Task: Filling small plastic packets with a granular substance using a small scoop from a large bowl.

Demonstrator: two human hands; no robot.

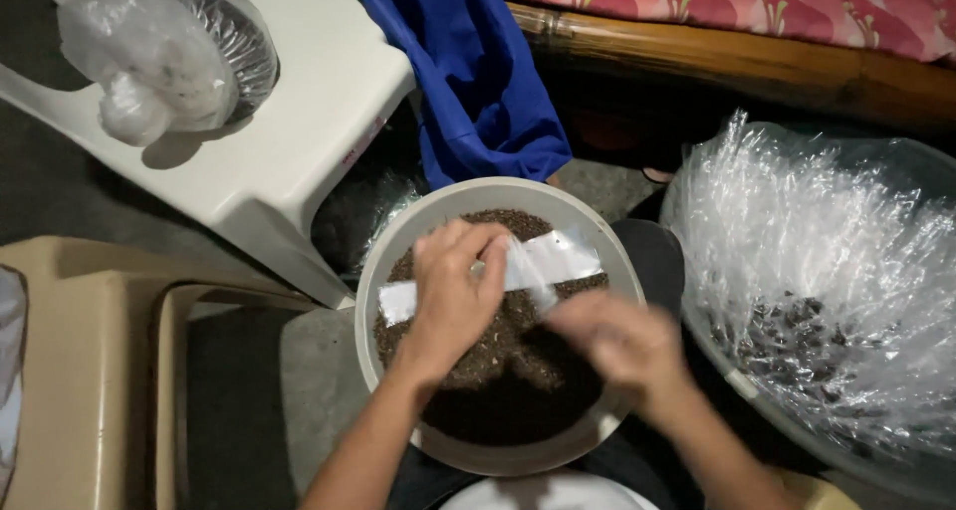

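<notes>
A round pale bowl (pixel 398 241) holds dark brown granular matter (pixel 518 371) and sits on my lap. Above it my left hand (pixel 453 291) pinches a long narrow clear plastic bag (pixel 558 261) that lies across the bowl. My right hand (pixel 617 341) is blurred with motion just right of it, fingers bunched near the bag's middle; whether it holds anything I cannot tell.
A large basin (pixel 742 385) at the right is full of clear filled plastic packets (pixel 827 261). A white plastic stool (pixel 299 122) at the upper left carries a clear bag (pixel 149 62). Blue cloth (pixel 478 72) hangs behind the bowl. A beige plastic chair (pixel 90 371) stands at left.
</notes>
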